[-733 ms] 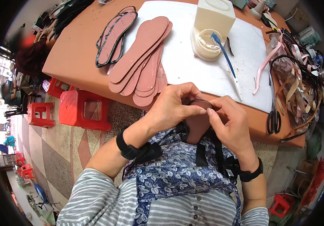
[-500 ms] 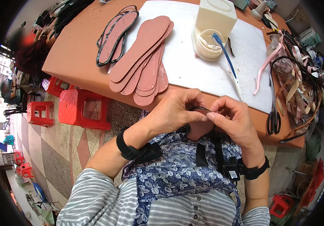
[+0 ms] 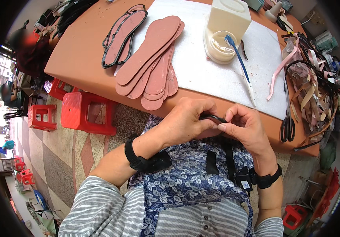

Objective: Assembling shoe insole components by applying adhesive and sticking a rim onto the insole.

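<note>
A flat, dusty-pink, sole-shaped piece (image 3: 210, 134) with a curved black edge strip (image 3: 214, 117) is above the lap, near the brown table (image 3: 83, 51). The left hand (image 3: 187, 122) pinches it closed; the right hand's (image 3: 246, 128) thumb and forefinger nip the strip just beside. Short, even pinches should keep the strip smooth.
</note>
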The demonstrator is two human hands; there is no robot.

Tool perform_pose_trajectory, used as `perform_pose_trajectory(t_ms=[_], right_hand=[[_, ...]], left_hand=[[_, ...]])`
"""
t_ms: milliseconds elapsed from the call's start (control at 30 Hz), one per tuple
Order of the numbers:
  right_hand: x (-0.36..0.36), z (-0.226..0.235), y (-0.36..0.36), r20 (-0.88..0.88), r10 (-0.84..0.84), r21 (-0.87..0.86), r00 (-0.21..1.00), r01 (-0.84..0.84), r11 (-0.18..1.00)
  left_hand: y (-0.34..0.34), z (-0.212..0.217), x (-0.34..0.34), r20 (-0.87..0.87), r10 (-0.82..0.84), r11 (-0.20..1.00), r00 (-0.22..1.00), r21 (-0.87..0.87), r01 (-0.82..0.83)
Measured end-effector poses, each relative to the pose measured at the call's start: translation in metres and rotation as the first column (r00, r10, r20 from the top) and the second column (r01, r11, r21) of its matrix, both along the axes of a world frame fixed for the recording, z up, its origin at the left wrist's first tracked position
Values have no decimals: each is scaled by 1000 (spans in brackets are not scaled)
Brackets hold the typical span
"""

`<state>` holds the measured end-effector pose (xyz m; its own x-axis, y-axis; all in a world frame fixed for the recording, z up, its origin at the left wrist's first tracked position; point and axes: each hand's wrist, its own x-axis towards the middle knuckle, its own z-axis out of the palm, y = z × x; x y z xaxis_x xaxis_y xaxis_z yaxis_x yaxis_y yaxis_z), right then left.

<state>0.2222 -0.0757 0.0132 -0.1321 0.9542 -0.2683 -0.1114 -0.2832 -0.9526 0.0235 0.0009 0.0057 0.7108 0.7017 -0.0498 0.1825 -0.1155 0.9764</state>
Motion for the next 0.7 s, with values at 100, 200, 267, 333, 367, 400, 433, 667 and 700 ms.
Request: perform_pose_trajectory(t_ms=[100,200,267,333,367,400,433,667,700], right_hand=[[1,-4,-1,88,-25,42,996,22,999],[-1,0,-3,178,-36,66,983,25,998],[-1,1,-3,218,-47,78,975,30,997],[-2,3,-3,257,-57,90,965,35,995],[-3,3,-4,280,-74,118,957,42,992],[-4,3,-4,301,-90,146,949,48,988],[-4,4,-4,301,-90,146,949,48,988],[-3,2,-3,310,-111,198,944,50,979],[-3,1,-3,286,-96,176,953,46,983]], left_hand=[[1,6,1,-100,-12,998,995,65,19],[2,2,-1,-103,-38,997,994,57,44],[2,0,1,-88,-29,997,996,64,35],[2,-1,1,-72,-20,997,997,71,25],[1,-2,2,-72,-20,998,997,66,24],[1,-3,2,-72,-20,998,997,61,24],[1,-1,3,-73,-19,998,997,60,24],[3,-2,2,-24,16,995,1000,-94,-19],[4,-5,1,-38,3,999,999,-52,-5]])
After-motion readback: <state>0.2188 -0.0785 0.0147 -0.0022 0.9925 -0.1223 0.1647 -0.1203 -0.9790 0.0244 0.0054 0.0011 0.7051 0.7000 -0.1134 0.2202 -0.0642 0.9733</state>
